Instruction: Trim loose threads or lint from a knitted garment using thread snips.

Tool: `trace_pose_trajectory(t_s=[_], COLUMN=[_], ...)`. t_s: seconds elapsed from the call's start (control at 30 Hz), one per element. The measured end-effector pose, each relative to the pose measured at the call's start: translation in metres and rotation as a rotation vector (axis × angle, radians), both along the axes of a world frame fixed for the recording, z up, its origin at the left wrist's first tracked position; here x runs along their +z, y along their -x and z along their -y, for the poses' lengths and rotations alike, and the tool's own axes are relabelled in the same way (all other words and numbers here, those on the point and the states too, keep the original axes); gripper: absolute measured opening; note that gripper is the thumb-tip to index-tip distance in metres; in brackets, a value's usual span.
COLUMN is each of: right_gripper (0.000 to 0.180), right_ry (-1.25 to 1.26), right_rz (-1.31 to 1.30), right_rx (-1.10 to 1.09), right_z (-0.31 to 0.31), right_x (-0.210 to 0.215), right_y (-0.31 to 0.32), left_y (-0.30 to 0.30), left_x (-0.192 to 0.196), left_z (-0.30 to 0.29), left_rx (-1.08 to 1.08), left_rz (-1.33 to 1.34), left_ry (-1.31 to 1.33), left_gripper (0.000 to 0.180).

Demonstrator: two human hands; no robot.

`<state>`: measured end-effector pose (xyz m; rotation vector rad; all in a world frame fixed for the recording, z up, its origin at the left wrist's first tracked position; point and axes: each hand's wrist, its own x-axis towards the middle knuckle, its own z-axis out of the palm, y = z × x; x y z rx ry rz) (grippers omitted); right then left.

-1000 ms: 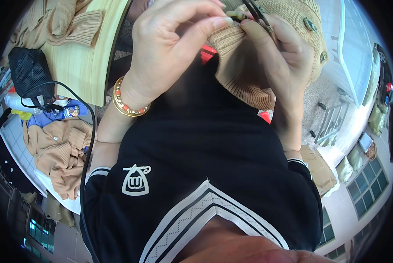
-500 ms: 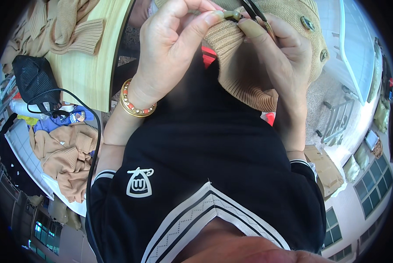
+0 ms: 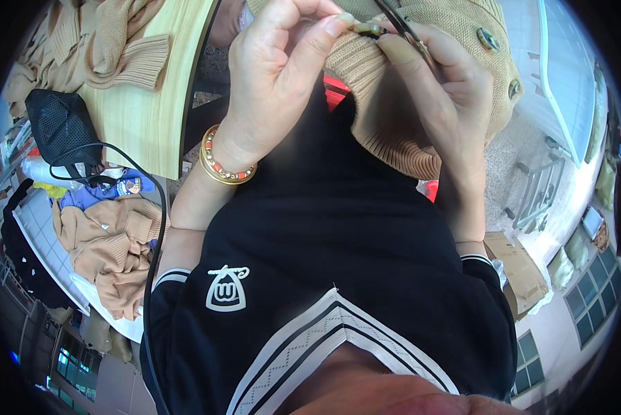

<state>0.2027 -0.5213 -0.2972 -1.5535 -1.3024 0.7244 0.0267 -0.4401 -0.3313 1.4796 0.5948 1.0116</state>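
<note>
- Two hands work close together at the top of the head view, both on a tan knit cardigan (image 3: pixel 421 104) held up in front of the person's chest, above the black top.
- The left hand (image 3: pixel 276 76) has thumb and forefinger pressed together, pinching a small dark button (image 3: pixel 370 29) at the cardigan's ribbed edge; a gold and red beaded bracelet (image 3: pixel 226 166) circles its wrist.
- The right hand (image 3: pixel 449 90) is curled around the knit from the other side, fingers closed on the fabric, and holds a thin dark tool (image 3: pixel 400 21) that crosses the top edge just beside the button; whether it is scissors or a needle tool cannot be told.
- The cardigan looks soft, light and limp: it sags in folds below the right hand, so it likely needs support near the spot being worked rather than at a far hem.
- Ribbed trim seems the firmest place to grip, since it stretches less than the open knit, which could snag on a sharp tip.
- The button is small, hard and probably smooth, so a fingertip pinch at its rim suits it best.
- More buttons (image 3: pixel 489 39) sit along the cardigan's front.
- Well apart to the left, a pale wooden worktop (image 3: pixel 144 111) carries other tan knitwear (image 3: pixel 96 41), with a further pile (image 3: pixel 110 256) lower down.
</note>
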Motion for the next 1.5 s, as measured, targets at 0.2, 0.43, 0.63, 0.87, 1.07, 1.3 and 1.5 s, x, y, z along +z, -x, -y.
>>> trace_pose_trajectory(t_s=[0.2,0.43,0.63,0.87,1.07,1.3,1.5], right_gripper=[0.037,0.044,0.027,0.018,0.016,0.019,0.033], right_ry=[-0.007,-0.217,-0.267,-0.239,-0.154,-0.028,-0.051], right_rz=[0.233,0.531,0.544,0.499,0.171,0.21,0.333], right_rx=[-0.094,0.094,-0.062,-0.079,-0.093,-0.096,-0.024], right_z=[0.017,0.023,0.013,0.009,0.009,0.01,0.022], right_x=[0.024,0.021,0.009,0.009,0.003,0.015,0.028], right_y=[0.0,-0.001,0.001,0.0,-0.003,-0.001,-0.011], left_y=[-0.008,-0.035,-0.009,-0.033,-0.011,-0.016,-0.021], left_x=[0.034,-0.018,0.041,-0.031,0.039,0.038,0.033], left_z=[-0.001,-0.023,0.0,-0.027,0.005,0.007,0.0], left_rx=[0.093,0.024,0.016,-0.056,0.045,0.037,0.057], left_rz=[-0.187,0.489,-0.118,0.533,-0.072,-0.036,-0.019], left_ry=[0.092,-0.361,0.045,-0.506,-0.017,0.005,0.056], left_gripper=[0.006,0.007,0.008,0.009,0.009,0.008,0.007])
